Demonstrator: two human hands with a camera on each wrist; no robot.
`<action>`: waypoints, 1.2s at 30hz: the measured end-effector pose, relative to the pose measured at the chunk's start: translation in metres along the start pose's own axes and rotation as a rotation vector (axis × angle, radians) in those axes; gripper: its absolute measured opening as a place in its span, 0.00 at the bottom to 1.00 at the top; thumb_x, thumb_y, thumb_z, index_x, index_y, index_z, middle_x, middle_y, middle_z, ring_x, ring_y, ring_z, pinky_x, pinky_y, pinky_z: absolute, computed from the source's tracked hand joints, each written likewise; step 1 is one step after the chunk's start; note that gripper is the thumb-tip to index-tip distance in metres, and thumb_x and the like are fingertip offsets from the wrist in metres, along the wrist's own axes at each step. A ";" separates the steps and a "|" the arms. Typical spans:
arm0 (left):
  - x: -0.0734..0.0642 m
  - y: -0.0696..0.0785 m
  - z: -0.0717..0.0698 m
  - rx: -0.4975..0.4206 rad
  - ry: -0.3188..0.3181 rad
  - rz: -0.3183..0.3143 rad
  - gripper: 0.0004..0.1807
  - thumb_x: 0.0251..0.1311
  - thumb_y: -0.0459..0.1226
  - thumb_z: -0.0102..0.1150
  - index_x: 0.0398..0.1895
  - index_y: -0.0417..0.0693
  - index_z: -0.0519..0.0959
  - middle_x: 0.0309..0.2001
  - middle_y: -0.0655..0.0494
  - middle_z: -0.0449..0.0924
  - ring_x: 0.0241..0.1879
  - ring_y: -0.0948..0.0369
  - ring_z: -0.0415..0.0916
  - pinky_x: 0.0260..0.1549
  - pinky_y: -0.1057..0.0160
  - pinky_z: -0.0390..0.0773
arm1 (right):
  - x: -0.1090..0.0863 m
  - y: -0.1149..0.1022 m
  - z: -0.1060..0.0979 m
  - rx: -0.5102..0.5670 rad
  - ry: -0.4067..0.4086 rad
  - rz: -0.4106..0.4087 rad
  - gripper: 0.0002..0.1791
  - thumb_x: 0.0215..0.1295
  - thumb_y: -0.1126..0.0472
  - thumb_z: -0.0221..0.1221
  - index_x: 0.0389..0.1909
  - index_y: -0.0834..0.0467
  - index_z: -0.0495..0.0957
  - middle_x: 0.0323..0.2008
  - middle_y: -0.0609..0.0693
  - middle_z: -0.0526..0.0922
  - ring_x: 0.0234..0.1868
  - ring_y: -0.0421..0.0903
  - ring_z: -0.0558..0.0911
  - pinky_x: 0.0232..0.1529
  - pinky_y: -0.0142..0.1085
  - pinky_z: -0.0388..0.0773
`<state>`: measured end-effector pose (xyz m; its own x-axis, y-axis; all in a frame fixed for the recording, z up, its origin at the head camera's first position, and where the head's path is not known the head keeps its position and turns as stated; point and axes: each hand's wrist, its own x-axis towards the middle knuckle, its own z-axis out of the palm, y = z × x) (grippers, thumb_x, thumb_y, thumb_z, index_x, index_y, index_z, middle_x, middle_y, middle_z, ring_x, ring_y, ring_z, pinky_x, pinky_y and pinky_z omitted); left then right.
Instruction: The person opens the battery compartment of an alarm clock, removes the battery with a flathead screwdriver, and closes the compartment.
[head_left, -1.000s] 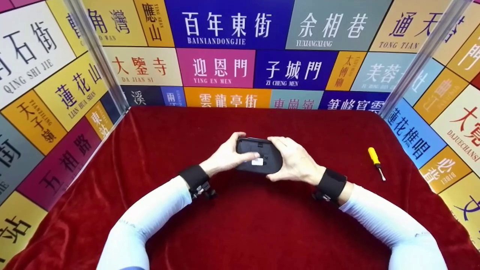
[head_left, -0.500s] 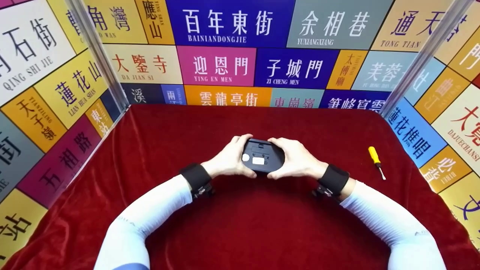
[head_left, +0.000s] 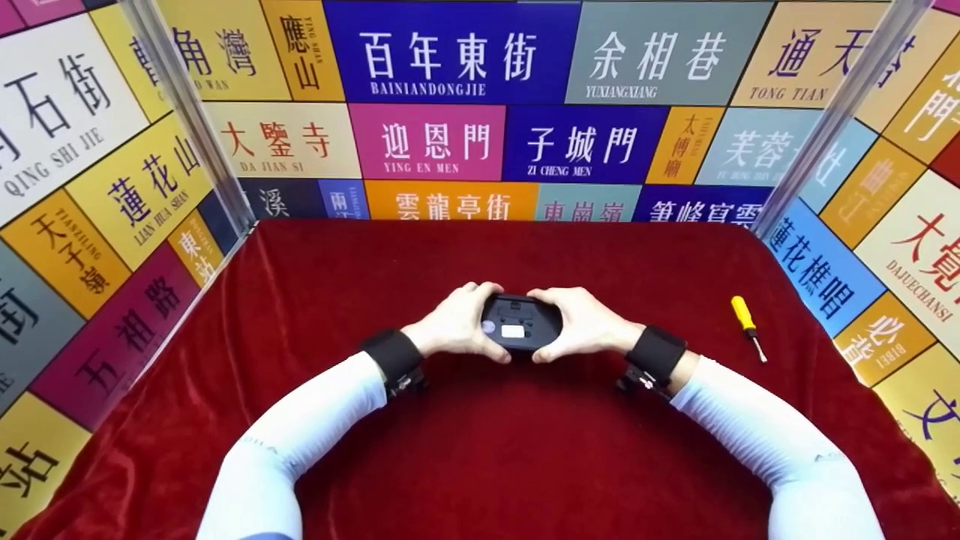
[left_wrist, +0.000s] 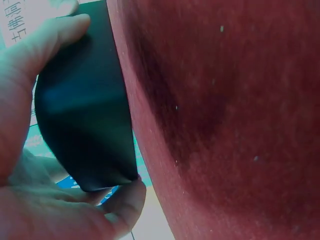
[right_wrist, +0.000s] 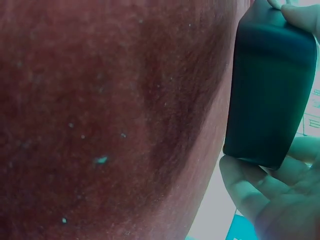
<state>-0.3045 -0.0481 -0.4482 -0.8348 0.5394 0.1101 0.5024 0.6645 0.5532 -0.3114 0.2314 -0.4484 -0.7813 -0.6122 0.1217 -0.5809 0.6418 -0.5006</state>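
Observation:
A black plastic device (head_left: 534, 318) with rounded ends is held between both hands in the head view. Its upward face carries a white rectangular label (head_left: 513, 331), a small round sticker (head_left: 489, 327) and several small recesses. My left hand (head_left: 456, 322) grips the left end, thumb at the near edge and fingers at the far edge. At the other end my right hand (head_left: 591, 322) holds it the same way. Both wrist views show its smooth dark side wall (left_wrist: 85, 100) close over the red cloth, which bears a shadow. The underside is hidden.
A screwdriver (head_left: 744, 319) with a yellow handle lies on the red cloth (head_left: 517, 450) to the right. Panels with printed signs (head_left: 435, 142) stand behind and at both sides, with clear posts (head_left: 832, 127) at the back corners.
The left thumb has moved off the device's face to its near edge, uncovering the round sticker. Both hands have brought the device slightly nearer to me and lower in the head view.

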 end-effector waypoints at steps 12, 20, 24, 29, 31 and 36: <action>0.003 -0.001 0.013 0.102 -0.066 -0.013 0.59 0.37 0.55 0.93 0.72 0.44 0.72 0.60 0.39 0.81 0.58 0.44 0.83 0.65 0.45 0.85 | -0.004 0.006 0.011 -0.039 -0.037 0.005 0.59 0.41 0.43 0.85 0.76 0.63 0.77 0.57 0.58 0.90 0.54 0.53 0.86 0.59 0.47 0.83; 0.000 -0.008 0.010 0.134 -0.047 -0.020 0.57 0.35 0.55 0.94 0.69 0.44 0.73 0.57 0.39 0.82 0.54 0.44 0.84 0.61 0.46 0.86 | 0.008 0.003 0.014 -0.033 -0.081 0.006 0.61 0.43 0.42 0.84 0.78 0.64 0.74 0.61 0.61 0.88 0.57 0.56 0.85 0.64 0.51 0.82; 0.002 -0.007 0.011 0.139 -0.052 -0.020 0.57 0.35 0.56 0.94 0.68 0.46 0.73 0.56 0.40 0.81 0.53 0.45 0.84 0.60 0.47 0.86 | 0.007 0.005 0.014 -0.033 -0.085 0.000 0.61 0.43 0.43 0.84 0.79 0.65 0.73 0.62 0.62 0.88 0.58 0.57 0.85 0.65 0.51 0.82; 0.008 -0.004 0.010 0.137 -0.047 -0.014 0.57 0.35 0.56 0.94 0.70 0.46 0.73 0.57 0.39 0.81 0.54 0.44 0.84 0.61 0.46 0.86 | 0.005 0.008 0.009 -0.030 -0.060 -0.001 0.62 0.42 0.44 0.85 0.79 0.66 0.73 0.62 0.63 0.87 0.59 0.58 0.85 0.66 0.52 0.82; 0.012 -0.003 0.010 0.142 -0.044 -0.007 0.58 0.35 0.56 0.94 0.71 0.46 0.73 0.58 0.39 0.81 0.54 0.43 0.84 0.62 0.46 0.86 | 0.004 0.010 0.006 -0.026 -0.048 0.010 0.62 0.42 0.45 0.85 0.79 0.66 0.73 0.62 0.63 0.87 0.58 0.58 0.84 0.66 0.52 0.82; 0.016 -0.001 0.012 0.162 -0.058 -0.011 0.61 0.35 0.57 0.94 0.74 0.47 0.72 0.59 0.38 0.80 0.56 0.43 0.84 0.63 0.45 0.85 | 0.001 0.010 0.005 -0.023 -0.051 0.028 0.62 0.42 0.44 0.85 0.79 0.66 0.73 0.61 0.63 0.87 0.57 0.57 0.84 0.64 0.51 0.82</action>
<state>-0.3159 -0.0339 -0.4567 -0.8283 0.5576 0.0540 0.5270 0.7427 0.4131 -0.3175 0.2352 -0.4574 -0.7847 -0.6166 0.0635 -0.5646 0.6687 -0.4837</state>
